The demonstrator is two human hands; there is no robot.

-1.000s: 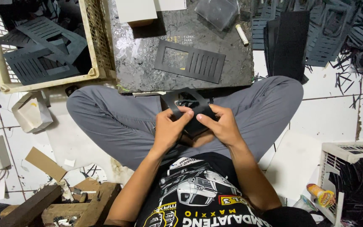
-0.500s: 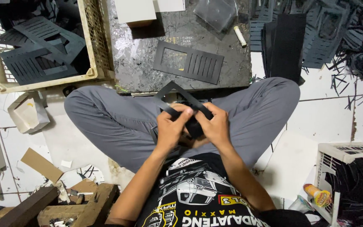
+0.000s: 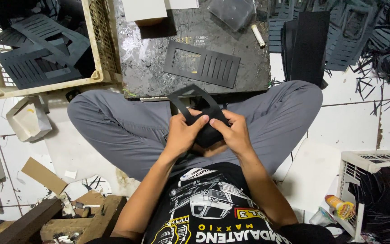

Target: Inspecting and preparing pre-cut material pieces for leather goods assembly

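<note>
1. The person sat cross-legged on the tiled floor (image 3: 357,126) in grey trousers, and both hands met above the lap; between them was a black slotted panel (image 3: 194,100), a thin flat piece with a rectangular window cut in it.
2. The left hand (image 3: 183,135) was closed on the panel's near left part, thumb on top and fingers curled underneath; the right hand (image 3: 233,133) was closed on the near right part in the same way, thumb tip lying close to the left thumb.
3. The panel tilted up and away from the body, its windowed end pointing toward the dark work slab (image 3: 150,54); the lower part was hidden by the hands, so how far it reached beneath them could not be told.
4. On the slab, well apart from the hands, lay a second black panel (image 3: 202,64), flat, with a window at its left and a row of slots at its right; a small white cylinder (image 3: 258,35) lay beyond it near the slab's right edge.
5. To the left of the slab stood a cream plastic crate (image 3: 96,54) holding more black slotted panels piled loosely; to the right of the slab a stack of black sheets (image 3: 305,45) stood on the floor.
6. A white basket (image 3: 362,162) stood at the person's right side, and wooden blocks (image 3: 46,221) lay at the left, near a scrap of cardboard (image 3: 44,175).
</note>
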